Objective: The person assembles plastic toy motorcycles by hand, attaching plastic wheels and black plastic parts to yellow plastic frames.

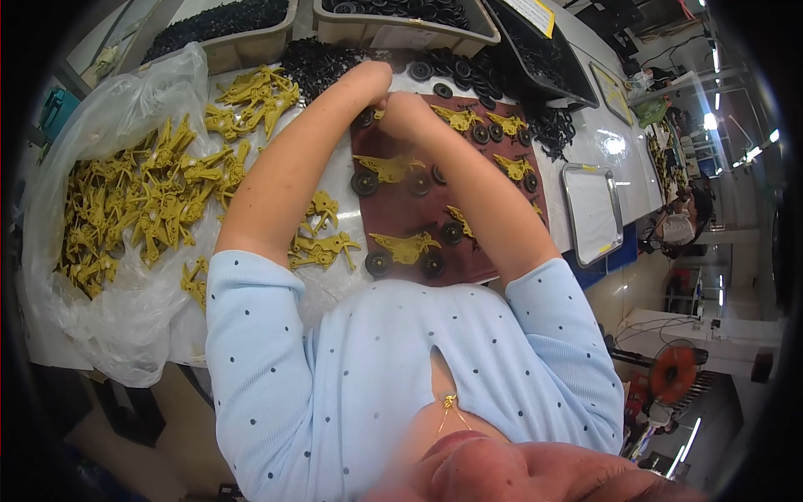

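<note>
My left hand (372,81) and my right hand (405,115) meet over the far left corner of a dark red mat (335,171). Both look closed, with the fingers curled away from view; what they hold, if anything, is hidden. A bit of yellow plastic (379,114) shows beside my right hand, near a black wheel (365,117). Across the mat lie several yellow toy motorcycle bodies (405,248) with black wheels (378,263) next to or on them; whether these are attached I cannot tell. My right forearm covers part of the mat.
Left of the mat, loose yellow bodies (150,201) spill from a clear plastic bag (109,335). Behind are grey bins (410,32) of black parts, a black crate (544,63) and loose black wheels (460,75). A metal tray (592,209) lies to the right.
</note>
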The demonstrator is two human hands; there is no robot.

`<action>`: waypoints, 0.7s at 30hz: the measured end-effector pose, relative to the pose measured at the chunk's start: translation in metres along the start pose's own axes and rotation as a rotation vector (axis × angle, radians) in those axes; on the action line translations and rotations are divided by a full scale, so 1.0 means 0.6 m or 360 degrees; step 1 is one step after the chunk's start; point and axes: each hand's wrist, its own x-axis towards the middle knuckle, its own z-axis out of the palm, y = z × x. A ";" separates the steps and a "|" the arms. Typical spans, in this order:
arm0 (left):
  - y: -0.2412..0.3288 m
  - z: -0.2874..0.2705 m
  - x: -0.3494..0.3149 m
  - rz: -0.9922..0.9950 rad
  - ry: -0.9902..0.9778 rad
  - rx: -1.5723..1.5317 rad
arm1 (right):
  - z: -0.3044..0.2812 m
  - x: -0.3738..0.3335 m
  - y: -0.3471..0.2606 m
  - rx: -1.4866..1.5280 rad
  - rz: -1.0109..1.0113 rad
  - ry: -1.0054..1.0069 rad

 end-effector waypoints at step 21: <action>0.002 -0.004 0.008 -0.0125 -0.0208 0.0017 | -0.028 -0.041 -0.007 0.0152 0.0207 -0.0189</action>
